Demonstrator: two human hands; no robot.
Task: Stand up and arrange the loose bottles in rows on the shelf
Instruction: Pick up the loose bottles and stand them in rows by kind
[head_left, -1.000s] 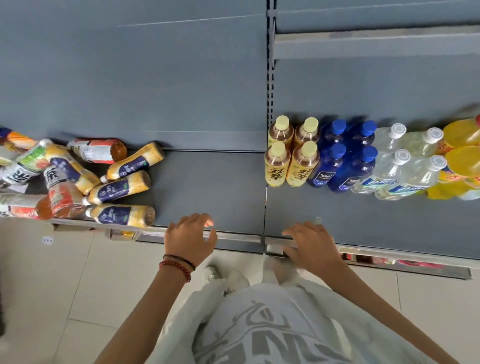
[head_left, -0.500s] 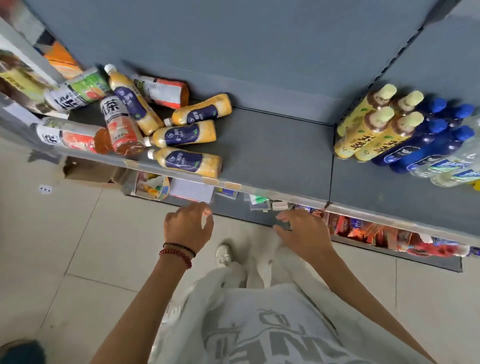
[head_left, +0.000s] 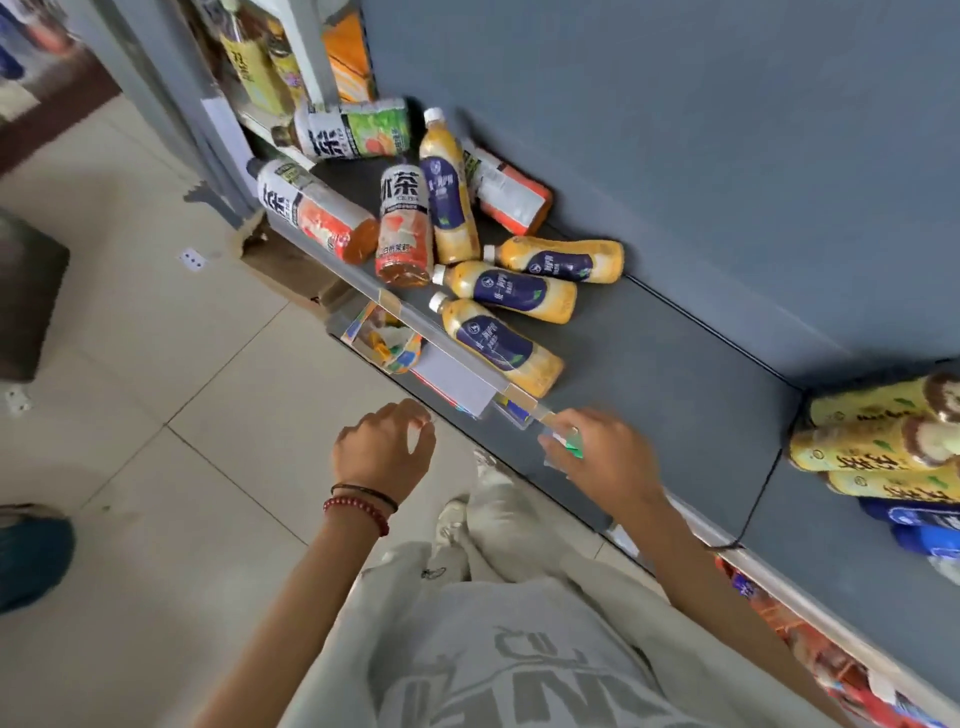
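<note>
Grey shelf boarding is being faced more from the left than a second ago, so the loose bottles heaped on it are being brought within reach. Nothing is being gripped: the left hand is being held with fingers loosely curled, and the blurred right hand seemingly with fingers relaxed at the front rail. Upright rows are being left standing rightward.

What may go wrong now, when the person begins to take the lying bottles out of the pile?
1. The nearest juice bottle lies right along the shelf's front rail. A nudge from the right hand might roll it over the edge to the floor.
2. In the pile the bottles touch and cross one another. Pulling one out, such as the red tea bottle, could set its neighbours rolling.
</note>
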